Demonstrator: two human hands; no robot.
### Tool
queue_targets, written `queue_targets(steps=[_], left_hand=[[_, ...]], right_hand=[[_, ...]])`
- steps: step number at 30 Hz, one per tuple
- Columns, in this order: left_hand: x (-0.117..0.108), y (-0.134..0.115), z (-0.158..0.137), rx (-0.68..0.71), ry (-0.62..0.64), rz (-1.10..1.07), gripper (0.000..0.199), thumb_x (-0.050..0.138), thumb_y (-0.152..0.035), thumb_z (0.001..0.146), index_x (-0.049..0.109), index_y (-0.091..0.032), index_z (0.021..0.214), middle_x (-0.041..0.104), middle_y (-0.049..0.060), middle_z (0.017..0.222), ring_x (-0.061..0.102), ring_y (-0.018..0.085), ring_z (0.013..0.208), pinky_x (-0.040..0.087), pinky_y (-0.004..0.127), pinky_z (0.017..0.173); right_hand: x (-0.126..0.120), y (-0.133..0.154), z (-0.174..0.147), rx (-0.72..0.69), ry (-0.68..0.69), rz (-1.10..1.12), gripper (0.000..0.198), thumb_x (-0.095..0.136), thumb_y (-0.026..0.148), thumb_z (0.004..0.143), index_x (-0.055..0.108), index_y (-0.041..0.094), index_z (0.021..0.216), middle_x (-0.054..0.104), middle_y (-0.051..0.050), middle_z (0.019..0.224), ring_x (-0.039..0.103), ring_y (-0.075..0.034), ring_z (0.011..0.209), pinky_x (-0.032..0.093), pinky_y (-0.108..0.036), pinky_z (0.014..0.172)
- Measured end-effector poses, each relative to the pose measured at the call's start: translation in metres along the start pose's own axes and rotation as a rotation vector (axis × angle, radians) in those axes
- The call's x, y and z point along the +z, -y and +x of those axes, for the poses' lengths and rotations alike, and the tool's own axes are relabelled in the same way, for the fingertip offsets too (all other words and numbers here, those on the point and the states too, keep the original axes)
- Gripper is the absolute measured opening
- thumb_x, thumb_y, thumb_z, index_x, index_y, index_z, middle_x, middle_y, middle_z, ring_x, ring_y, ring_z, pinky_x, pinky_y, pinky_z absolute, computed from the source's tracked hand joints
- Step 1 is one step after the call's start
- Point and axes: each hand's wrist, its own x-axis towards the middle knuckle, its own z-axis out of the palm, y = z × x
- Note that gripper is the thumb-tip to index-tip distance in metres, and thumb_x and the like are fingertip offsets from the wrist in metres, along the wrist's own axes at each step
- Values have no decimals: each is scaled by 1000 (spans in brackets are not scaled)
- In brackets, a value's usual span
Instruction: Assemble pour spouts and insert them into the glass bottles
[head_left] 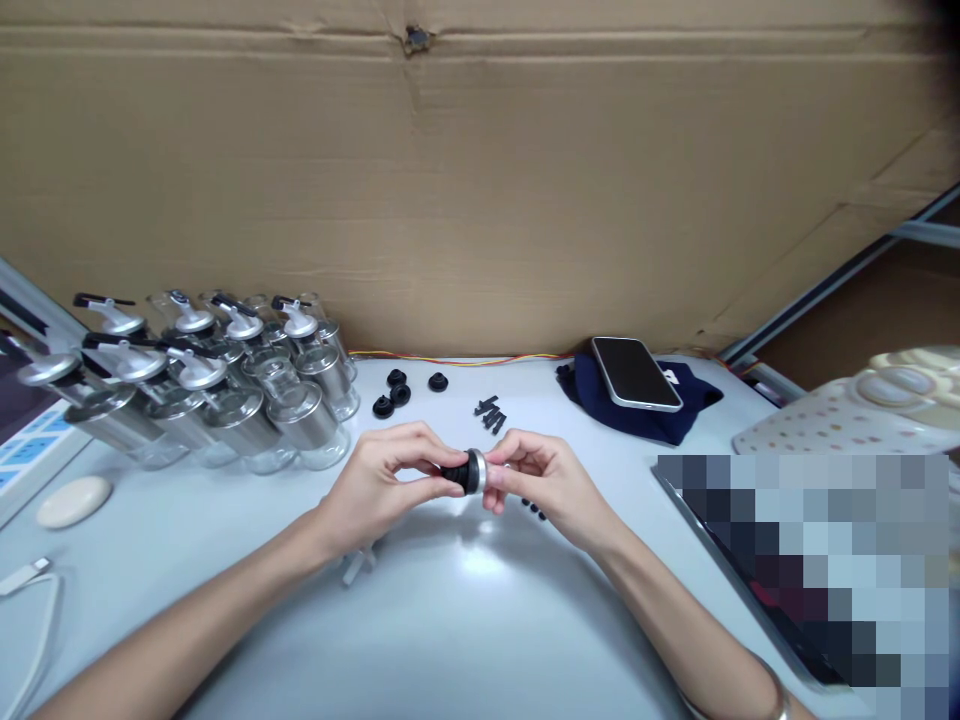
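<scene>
Above the middle of the table, my left hand (pixel 382 475) pinches a black ribbed rubber stopper (pixel 456 474) between thumb and fingers. Against the stopper's right end sits a round silver metal cap (pixel 481 472), gripped by the fingertips of my right hand (pixel 540 480). Both pieces lie sideways and touch. Below my left wrist, a pale, partly hidden piece (pixel 360 565) rests on the table. Small black parts (pixel 534 508) lie just below my right hand. Farther back are several black rubber stoppers (pixel 400 395) and a little pile of short black strips (pixel 490 412).
Several glass bottles with metal sleeves (pixel 240 425), many topped with silver pourers, crowd the left. A white mouse (pixel 73 502) and a cable (pixel 45 640) are nearer. At right are a phone (pixel 636 373) on a dark blue cap (pixel 690 400) and a blurred-out device (pixel 795 570). Cardboard (pixel 480 200) stands behind.
</scene>
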Motion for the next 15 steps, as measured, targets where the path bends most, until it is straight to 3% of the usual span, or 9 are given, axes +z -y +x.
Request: queue_targets(steps=[4,6,11,15], left_hand=[[0,-1,1,-6,-31,95,14,69,-16,78,70,-17,91,68,4,83,63,14,70,53,24,61],[1,0,1,-5,-68,128,12,68,-18,79,68,-17,91,67,5,87,62,14,72,53,23,59],[10,1,-3,25,-79,166,14,65,-18,81,65,-17,95,65,6,93,61,13,74,54,25,65],[13,-4,-4,-36,-24,138,16,58,-20,85,64,-18,100,64,6,98,62,14,78,54,25,66]], right_hand=[[2,0,0,-179,-193,-233,18,72,38,73,68,20,77,61,-3,81,56,-13,67,50,-30,67],[4,0,0,-230,-287,-365,17,70,36,75,72,22,84,54,-2,83,51,-13,69,47,-30,69],[8,-4,-1,-55,-139,-279,33,63,39,79,66,18,105,58,-2,73,54,-15,67,45,-27,54],[12,-5,-1,-28,-129,-192,38,66,36,77,62,18,110,65,-5,80,61,-18,74,51,-28,56]])
